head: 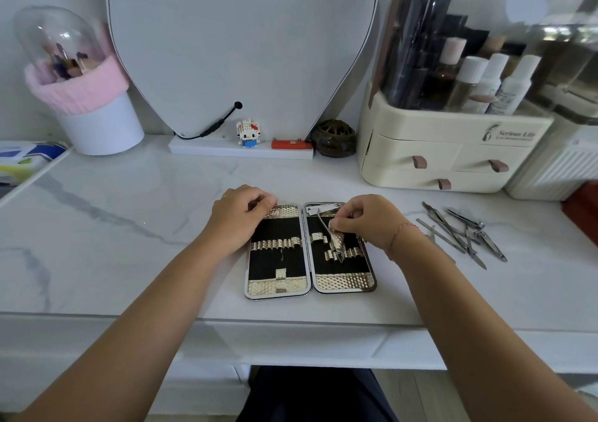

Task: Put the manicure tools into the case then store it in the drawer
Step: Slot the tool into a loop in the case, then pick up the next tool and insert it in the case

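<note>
Left hand (241, 214) gripping case (278, 287) corner, right hand (369, 219) pinching gold strap (338, 239) over nipper (320, 219) (loose tools (466, 234) rightward)

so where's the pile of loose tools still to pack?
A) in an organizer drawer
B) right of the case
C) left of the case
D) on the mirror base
B: the loose tools lie on the desk right of the case, beyond the right hand.

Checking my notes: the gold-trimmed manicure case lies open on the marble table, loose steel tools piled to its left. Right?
No. The head view shows the loose steel tools piled to the right of the open gold-trimmed manicure case on the white marble table.
</note>
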